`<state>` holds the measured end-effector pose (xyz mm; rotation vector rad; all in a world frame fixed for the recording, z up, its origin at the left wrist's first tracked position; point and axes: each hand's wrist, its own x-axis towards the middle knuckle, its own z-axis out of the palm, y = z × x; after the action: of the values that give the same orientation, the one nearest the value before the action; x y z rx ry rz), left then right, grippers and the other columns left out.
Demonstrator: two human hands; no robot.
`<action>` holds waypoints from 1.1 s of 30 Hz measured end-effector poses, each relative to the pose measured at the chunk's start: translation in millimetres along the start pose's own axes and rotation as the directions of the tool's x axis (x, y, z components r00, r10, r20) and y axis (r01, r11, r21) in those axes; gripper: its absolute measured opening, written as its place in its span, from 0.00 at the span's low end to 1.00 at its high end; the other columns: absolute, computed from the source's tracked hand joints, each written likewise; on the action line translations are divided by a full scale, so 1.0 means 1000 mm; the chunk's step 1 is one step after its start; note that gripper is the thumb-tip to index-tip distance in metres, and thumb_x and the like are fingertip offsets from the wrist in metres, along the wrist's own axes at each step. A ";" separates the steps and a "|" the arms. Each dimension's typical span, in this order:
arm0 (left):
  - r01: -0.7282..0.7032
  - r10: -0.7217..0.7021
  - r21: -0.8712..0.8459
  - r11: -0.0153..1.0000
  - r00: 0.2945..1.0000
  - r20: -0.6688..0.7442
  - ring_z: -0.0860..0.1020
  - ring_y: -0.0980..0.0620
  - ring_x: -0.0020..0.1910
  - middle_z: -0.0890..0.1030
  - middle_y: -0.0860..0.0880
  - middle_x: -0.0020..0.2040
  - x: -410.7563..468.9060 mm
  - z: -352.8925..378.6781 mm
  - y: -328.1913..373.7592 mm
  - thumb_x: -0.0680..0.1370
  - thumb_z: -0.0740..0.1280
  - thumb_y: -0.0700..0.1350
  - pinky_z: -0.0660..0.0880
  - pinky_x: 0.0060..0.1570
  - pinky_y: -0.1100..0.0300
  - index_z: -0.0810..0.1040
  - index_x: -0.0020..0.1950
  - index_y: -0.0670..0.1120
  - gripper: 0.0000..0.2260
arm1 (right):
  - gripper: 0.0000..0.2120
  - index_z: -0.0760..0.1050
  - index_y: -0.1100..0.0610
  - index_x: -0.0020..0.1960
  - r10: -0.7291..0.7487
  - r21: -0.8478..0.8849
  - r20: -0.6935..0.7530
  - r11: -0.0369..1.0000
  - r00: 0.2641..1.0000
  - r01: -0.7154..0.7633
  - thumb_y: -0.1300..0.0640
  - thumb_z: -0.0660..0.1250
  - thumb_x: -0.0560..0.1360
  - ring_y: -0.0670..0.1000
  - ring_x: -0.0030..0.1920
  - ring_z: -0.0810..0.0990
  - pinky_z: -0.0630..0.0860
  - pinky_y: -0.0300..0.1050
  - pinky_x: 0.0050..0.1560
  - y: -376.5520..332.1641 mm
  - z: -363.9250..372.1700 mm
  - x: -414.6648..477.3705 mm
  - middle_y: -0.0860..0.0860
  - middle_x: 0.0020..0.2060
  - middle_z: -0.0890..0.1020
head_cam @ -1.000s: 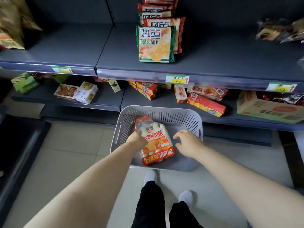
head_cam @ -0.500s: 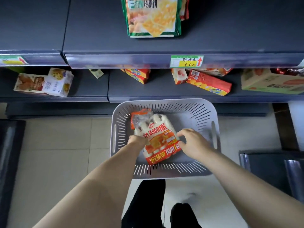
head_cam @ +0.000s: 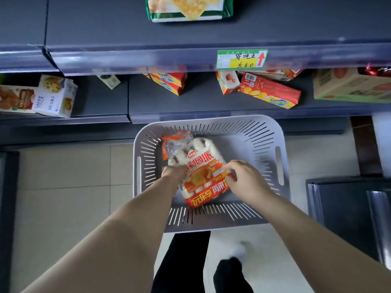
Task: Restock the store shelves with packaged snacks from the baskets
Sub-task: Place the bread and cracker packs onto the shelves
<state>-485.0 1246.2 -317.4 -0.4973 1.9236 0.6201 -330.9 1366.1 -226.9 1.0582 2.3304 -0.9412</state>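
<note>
A grey slotted basket (head_cam: 273, 132) stands on the floor in front of the shelves. In it lies one orange-and-white bag of snack pies (head_cam: 201, 166), its clear knotted end pointing away from me. My left hand (head_cam: 172, 173) grips the bag's left edge. My right hand (head_cam: 241, 174) curls its fingers over the bag's right edge. Both hands are inside the basket.
The lower shelf (head_cam: 190, 104) holds red and yellow snack boxes (head_cam: 268, 93), a white cookie box (head_cam: 57, 96) at left and a cardboard carton (head_cam: 349, 85) at right. A green cracker bag (head_cam: 188, 7) sits on the upper shelf above a price tag (head_cam: 242, 59). A dark unit (head_cam: 349, 214) stands at right.
My view has tipped down and moved closer over the basket. My right hand slid left onto the bag's right edge and closed on it. My left hand stays on the bag.
</note>
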 end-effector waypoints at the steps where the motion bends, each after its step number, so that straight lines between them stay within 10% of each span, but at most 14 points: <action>1: 0.011 -0.011 -0.016 1.000 1.000 0.001 0.76 0.55 0.33 0.82 0.48 0.39 0.000 0.002 0.000 0.75 0.72 0.51 0.73 0.32 0.59 0.77 0.59 0.41 0.18 | 0.13 0.77 0.52 0.62 0.003 0.007 -0.001 1.000 1.000 -0.003 0.58 0.64 0.78 0.49 0.58 0.76 0.72 0.42 0.55 0.002 0.000 -0.001 0.48 0.59 0.77; 13: -0.141 0.158 -0.255 0.957 0.986 0.046 0.73 0.50 0.33 0.77 0.46 0.36 -0.052 0.017 -0.007 0.72 0.76 0.49 0.68 0.34 0.58 0.72 0.42 0.44 0.15 | 0.15 0.74 0.51 0.65 -0.016 0.019 0.000 1.000 1.000 0.016 0.57 0.61 0.79 0.50 0.62 0.75 0.72 0.46 0.62 -0.002 -0.030 -0.008 0.48 0.65 0.74; 19: -0.265 0.277 -0.363 0.893 0.961 -0.021 0.84 0.40 0.48 0.83 0.39 0.52 -0.100 -0.016 -0.007 0.68 0.77 0.45 0.80 0.49 0.40 0.73 0.60 0.42 0.24 | 0.17 0.70 0.51 0.69 -0.027 -0.062 0.034 0.998 0.999 0.029 0.58 0.59 0.80 0.52 0.68 0.70 0.68 0.45 0.65 -0.004 -0.062 -0.012 0.50 0.69 0.71; 33: -0.463 0.394 -0.510 0.725 0.886 -0.245 0.84 0.41 0.45 0.83 0.39 0.52 -0.227 -0.050 0.005 0.71 0.75 0.46 0.83 0.40 0.45 0.72 0.60 0.40 0.22 | 0.18 0.68 0.51 0.70 -0.309 0.081 -0.107 0.944 0.945 0.318 0.57 0.59 0.81 0.53 0.66 0.74 0.72 0.49 0.63 -0.033 -0.100 -0.075 0.50 0.68 0.74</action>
<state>-431.2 1235.4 -91.3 -0.4468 1.9686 1.5223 -318.7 1385.1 -99.7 0.7914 2.6060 -1.1542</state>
